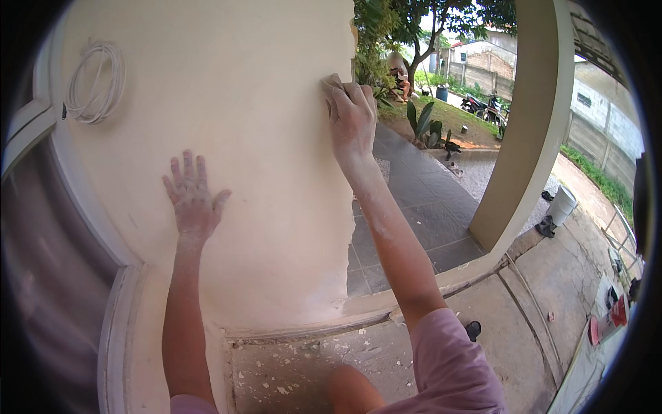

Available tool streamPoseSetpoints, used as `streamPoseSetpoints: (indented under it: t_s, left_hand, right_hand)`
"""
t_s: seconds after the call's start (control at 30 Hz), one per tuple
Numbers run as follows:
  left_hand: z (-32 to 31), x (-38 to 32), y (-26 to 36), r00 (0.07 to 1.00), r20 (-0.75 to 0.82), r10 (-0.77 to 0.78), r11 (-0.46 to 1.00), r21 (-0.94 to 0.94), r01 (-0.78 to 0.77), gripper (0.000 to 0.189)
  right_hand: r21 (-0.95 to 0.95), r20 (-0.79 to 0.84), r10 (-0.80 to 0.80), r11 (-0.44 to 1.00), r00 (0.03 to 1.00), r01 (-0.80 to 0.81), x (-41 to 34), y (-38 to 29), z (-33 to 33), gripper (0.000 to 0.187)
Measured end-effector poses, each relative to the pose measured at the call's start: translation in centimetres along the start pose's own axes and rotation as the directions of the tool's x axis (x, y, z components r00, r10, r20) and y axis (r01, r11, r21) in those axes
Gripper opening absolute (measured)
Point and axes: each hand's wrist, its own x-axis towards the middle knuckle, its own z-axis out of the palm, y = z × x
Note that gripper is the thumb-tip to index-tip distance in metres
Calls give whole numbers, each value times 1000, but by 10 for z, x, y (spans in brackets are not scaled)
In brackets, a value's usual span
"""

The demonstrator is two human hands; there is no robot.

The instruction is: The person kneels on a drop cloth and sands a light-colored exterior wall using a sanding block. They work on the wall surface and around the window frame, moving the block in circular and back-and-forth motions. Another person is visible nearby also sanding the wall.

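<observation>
A cream-coloured wall (269,217) fills the middle of the view, its right edge chipped and uneven. My left hand (192,199) lies flat against it with fingers spread, holding nothing. Near the wall's upper right edge, my right hand (354,116) grips a folded brownish sheet (332,83), perhaps sandpaper, pressed to the surface. Most of that sheet is hidden by my fingers. Pale dust coats both hands and the right forearm.
A coiled white cable (95,83) hangs at upper left, beside a framed window (57,269). Paint flakes litter the concrete floor (310,372). On the right stand a pillar (522,134), a white bucket (561,205) and a red-and-white container (615,318). A person (398,75) sits in the garden.
</observation>
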Motion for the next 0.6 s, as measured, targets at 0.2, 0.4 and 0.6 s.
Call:
streamPoseSetpoints:
  t_s: [0.2,0.4,0.6]
  left_hand:
    - [2,0,0,1000,-27,16,1000,-2,-16,87]
    - [-3,1,2,999,46,-16,1000,-5,17,85]
    - [-3,3,1,999,-43,11,1000,-19,-12,85]
  right_hand:
    - [45,-33,24,999,999,-23,14,0,3,25]
    - [-60,64,-30,998,997,34,-13,-6,-3,25]
    - [-85,10,27,996,1000,-26,42,-1,-5,27]
